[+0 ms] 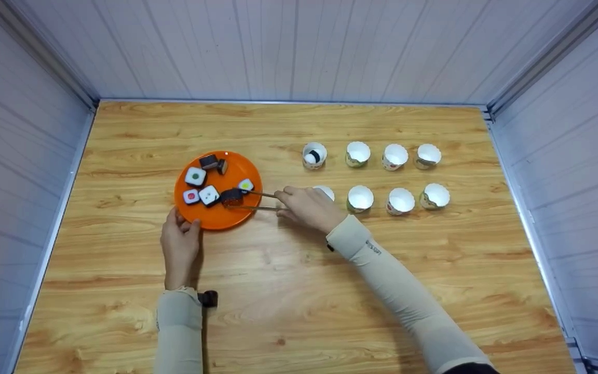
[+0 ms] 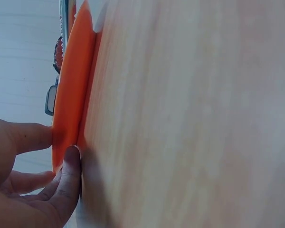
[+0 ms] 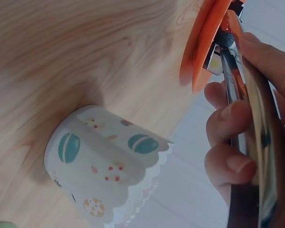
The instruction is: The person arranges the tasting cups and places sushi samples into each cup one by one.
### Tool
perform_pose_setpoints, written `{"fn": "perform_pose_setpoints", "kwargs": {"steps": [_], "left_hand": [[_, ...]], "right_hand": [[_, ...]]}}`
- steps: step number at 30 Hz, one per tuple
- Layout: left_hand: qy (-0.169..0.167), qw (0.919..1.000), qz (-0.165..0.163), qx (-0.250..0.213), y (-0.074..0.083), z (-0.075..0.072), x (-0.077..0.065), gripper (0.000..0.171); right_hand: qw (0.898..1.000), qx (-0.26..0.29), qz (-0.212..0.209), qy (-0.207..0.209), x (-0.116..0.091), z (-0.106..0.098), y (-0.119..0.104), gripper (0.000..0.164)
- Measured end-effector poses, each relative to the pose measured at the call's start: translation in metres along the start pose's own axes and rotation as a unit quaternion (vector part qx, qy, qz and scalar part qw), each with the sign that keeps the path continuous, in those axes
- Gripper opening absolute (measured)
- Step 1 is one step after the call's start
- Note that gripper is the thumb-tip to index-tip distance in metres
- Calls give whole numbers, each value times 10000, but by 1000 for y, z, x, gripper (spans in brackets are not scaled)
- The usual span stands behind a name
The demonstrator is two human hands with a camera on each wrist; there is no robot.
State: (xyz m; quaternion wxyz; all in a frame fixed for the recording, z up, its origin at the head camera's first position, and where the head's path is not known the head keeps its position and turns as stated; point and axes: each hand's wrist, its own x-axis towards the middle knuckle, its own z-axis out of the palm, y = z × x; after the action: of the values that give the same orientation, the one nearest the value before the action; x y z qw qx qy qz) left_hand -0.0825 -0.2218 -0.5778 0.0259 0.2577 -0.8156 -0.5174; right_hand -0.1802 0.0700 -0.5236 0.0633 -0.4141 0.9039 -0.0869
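Observation:
On an orange plate [image 1: 221,221] lie several toy sushi pieces, among them a white one with a green centre [image 1: 195,176] and a speckled white one [image 1: 209,196]. My left hand [image 1: 180,244] holds the plate's near-left rim between thumb and fingers. With my right hand [image 1: 312,208] I grip metal tongs [image 1: 262,209], whose tips reach over the plate to either side of a dark sushi roll with an orange-red end [image 1: 232,197]. The roll still lies among the others. Just beyond it is a small piece with a yellow centre [image 1: 246,185].
Right of the plate, white paper cups stand in two rows. A back-row cup [image 1: 314,162] holds a black-and-white sushi piece [image 1: 312,156]. My right hand partly covers a front-row cup [image 1: 325,193], close beside it. Pale panel walls [image 1: 278,52] border the wooden table [image 1: 278,322].

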Motion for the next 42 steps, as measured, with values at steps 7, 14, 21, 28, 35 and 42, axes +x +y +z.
{"fn": "perform_pose_setpoints", "kwargs": {"steps": [7, 14, 21, 28, 35, 42], "left_hand": [[-77, 9997, -225, 3, 3, 0, 2, 66], [-8, 9999, -104, 15, 2, 1, 2, 65], [-34, 9998, -194, 47, 5, -1, 1, 66], [-43, 9998, -203, 18, 6, -1, 1, 66], [50, 9998, -164, 42, 4, 1, 0, 65], [21, 9999, -135, 61, 3, -1, -1, 65]], "right_hand": [[9999, -6, -76, 73, -2, -1, 1, 37], [9990, -120, -207, 389, -6, -6, 3, 38], [9985, -94, -145, 519, -15, -17, 12, 40], [9962, 56, 161, 850, -38, -28, 35, 44], [9912, 250, 620, 1143, -69, -38, 66, 44], [9808, 101, 1141, 1580, -106, -45, 96, 43]]}}
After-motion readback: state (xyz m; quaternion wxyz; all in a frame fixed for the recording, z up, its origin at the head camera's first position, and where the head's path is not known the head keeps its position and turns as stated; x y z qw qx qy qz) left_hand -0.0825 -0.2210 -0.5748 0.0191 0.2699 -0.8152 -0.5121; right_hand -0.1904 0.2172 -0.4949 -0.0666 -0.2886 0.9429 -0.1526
